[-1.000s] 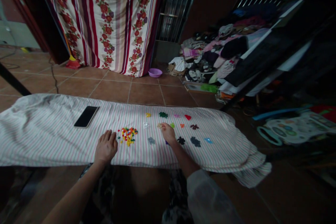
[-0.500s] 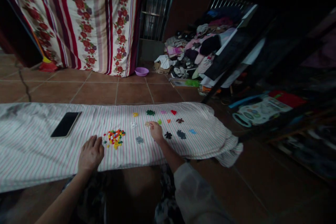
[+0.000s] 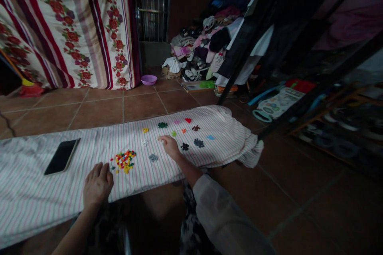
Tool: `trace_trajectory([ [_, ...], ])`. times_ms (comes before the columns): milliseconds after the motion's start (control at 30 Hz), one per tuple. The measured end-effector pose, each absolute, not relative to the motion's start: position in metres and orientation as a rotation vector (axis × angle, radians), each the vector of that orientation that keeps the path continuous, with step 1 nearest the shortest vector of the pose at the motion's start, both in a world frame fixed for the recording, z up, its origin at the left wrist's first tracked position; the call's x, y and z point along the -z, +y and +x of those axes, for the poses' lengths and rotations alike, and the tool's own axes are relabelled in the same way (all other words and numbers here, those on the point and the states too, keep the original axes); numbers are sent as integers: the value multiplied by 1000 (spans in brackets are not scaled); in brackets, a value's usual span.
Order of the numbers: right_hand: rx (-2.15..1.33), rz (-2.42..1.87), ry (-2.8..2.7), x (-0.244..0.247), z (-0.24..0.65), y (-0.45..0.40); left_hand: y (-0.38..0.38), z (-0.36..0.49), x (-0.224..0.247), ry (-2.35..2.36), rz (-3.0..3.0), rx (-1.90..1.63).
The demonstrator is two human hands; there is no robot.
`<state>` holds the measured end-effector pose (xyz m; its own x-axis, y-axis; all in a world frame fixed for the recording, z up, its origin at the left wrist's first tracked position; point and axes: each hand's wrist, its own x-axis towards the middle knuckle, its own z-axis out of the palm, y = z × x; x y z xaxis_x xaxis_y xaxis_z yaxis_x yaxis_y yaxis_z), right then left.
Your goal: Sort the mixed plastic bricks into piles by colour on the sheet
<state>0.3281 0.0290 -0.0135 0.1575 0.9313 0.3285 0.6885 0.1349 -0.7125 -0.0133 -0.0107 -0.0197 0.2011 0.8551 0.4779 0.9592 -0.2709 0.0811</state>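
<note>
My left hand [image 3: 98, 183] lies palm down on the striped cloth, fingers stretched out. Right beside its fingertips is a mixed heap of small coloured pieces [image 3: 125, 161], mostly red, orange, yellow and white. Over the middle of the cloth, my right hand [image 3: 170, 146] has its fingers pressed together; what they may hold is too small to make out. Around it are small single-colour piles: white pieces [image 3: 145, 142], grey pieces [image 3: 153, 157], lime green pieces [image 3: 174, 133], black pieces [image 3: 184, 146] and dark green pieces [image 3: 162, 125].
A phone [image 3: 62, 157] lies left on the striped cloth [image 3: 44, 207]. Yellow pieces [image 3: 145, 130], red pieces [image 3: 188, 120], brown pieces [image 3: 196, 128], dark grey pieces [image 3: 198, 143] and blue pieces [image 3: 210, 137] sit farther off. A purple basin [image 3: 149, 80] stands on the tiled floor.
The view has turned to the right and tilted. My right hand has moved slightly left over the spot where beige pieces showed, which it now covers. My left hand stays beside the heap.
</note>
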Motion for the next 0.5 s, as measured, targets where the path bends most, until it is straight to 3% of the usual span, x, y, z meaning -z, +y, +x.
trace_trajectory([
  [500,-378,-1564,-1591,12,328,26,-10,-11,18,-1765,-2246,664],
])
